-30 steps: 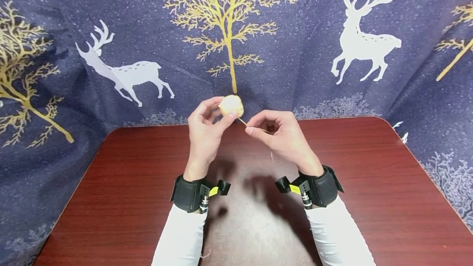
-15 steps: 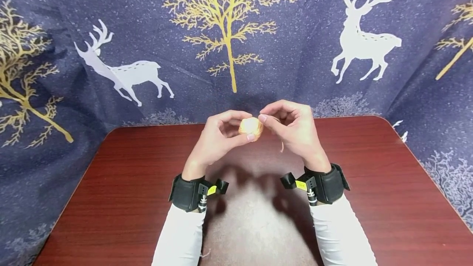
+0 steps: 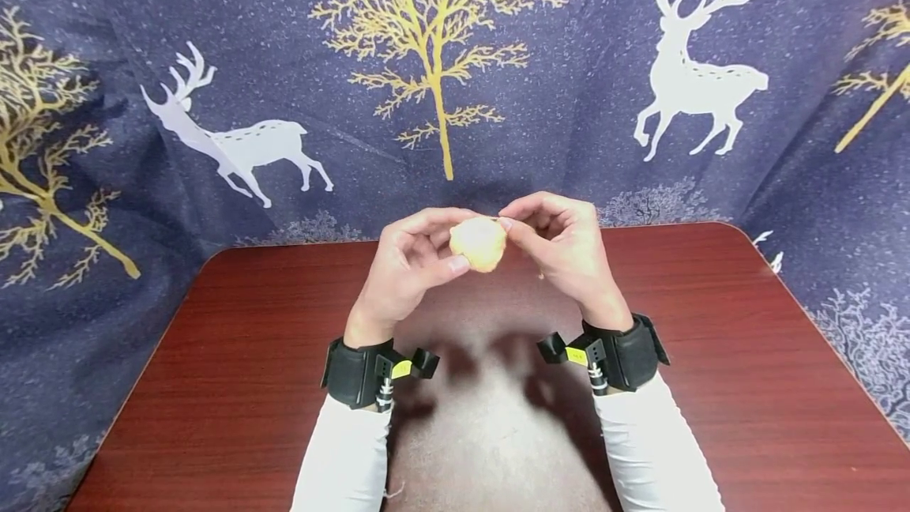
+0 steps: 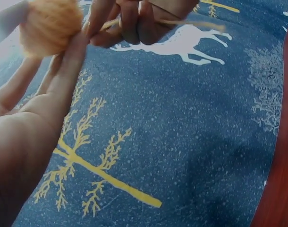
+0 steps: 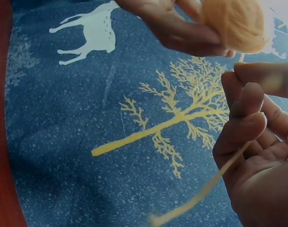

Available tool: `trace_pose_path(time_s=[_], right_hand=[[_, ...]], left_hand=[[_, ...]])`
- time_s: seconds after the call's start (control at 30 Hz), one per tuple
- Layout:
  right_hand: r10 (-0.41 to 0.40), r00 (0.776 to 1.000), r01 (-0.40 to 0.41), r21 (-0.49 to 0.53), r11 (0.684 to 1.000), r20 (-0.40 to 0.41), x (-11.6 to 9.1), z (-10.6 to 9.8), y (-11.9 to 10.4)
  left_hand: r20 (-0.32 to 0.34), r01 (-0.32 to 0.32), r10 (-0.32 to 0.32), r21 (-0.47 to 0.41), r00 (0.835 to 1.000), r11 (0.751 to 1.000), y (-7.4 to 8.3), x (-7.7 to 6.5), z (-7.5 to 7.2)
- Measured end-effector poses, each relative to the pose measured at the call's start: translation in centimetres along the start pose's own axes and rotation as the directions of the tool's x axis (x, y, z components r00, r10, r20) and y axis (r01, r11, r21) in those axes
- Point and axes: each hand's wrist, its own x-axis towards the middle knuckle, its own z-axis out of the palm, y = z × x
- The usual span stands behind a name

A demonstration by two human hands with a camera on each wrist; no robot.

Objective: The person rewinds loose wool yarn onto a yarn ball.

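Observation:
A small ball of pale orange yarn [image 3: 479, 244] is held up above the far part of the table, between the thumb and fingers of my left hand [image 3: 412, 263]. Close at its right side, my right hand [image 3: 562, 251] pinches the yarn strand between thumb and forefinger. In the right wrist view a short stretch of strand joins the yarn ball [image 5: 236, 23] to those fingertips. The loose yarn end [image 5: 196, 201] comes out below the curled fingers and hangs free. Wound layers show on the yarn ball [image 4: 52, 26] in the left wrist view.
A reddish-brown table [image 3: 249, 354] lies under both hands, with a pale worn patch in its middle. Behind it hangs a dark blue cloth [image 3: 540, 117] printed with white deer and golden trees. A bit of thread [image 3: 395, 490] lies by the left sleeve.
The yarn ball has come down and to the right, close to my right fingertips, and has turned in my left hand. My right hand has shifted slightly right and up, still pinching the strand.

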Motion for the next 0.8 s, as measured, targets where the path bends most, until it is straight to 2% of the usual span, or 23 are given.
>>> trace_pose_path(time_s=[0.13,0.23,0.33,0.47,0.57,0.67,0.73,0.8], right_hand=[[-0.002,0.999,0.004,-0.040,0.999,0.036,0.0,0.4,0.1],[0.013,0.997,-0.007,-0.089,0.996,0.071,-0.1,0.7,0.1],[0.040,0.994,-0.028,-0.125,0.992,0.102,-0.3,1.0,-0.1],[0.064,0.987,-0.041,-0.149,0.988,0.148,-0.5,1.5,-0.1],[0.060,0.982,-0.031,-0.164,0.986,0.177,-0.5,1.8,-0.2],[0.053,0.981,-0.018,-0.184,0.983,0.186,-0.6,1.8,-0.3],[0.049,0.983,-0.014,-0.194,0.981,0.175,-0.6,1.8,-0.5],[0.043,0.987,-0.011,-0.205,0.979,0.153,-0.6,1.6,-0.7]], left_hand=[[-0.108,-0.080,0.067,-0.115,0.992,0.990,-0.2,0.1,0.2],[-0.198,-0.108,0.072,-0.179,0.978,0.978,-0.3,0.2,0.5],[-0.291,-0.130,0.062,-0.221,0.955,0.967,-0.4,0.4,1.0],[-0.403,-0.177,0.067,-0.241,0.913,0.954,-0.6,0.6,1.3],[-0.482,-0.202,0.098,-0.169,0.871,0.965,-0.8,0.8,1.4],[-0.531,-0.169,0.141,-0.003,0.836,0.986,-0.9,0.8,1.4],[-0.542,-0.115,0.158,0.114,0.825,0.987,-0.9,0.8,1.4],[-0.524,-0.060,0.162,0.208,0.836,0.976,-0.9,0.8,1.2]])
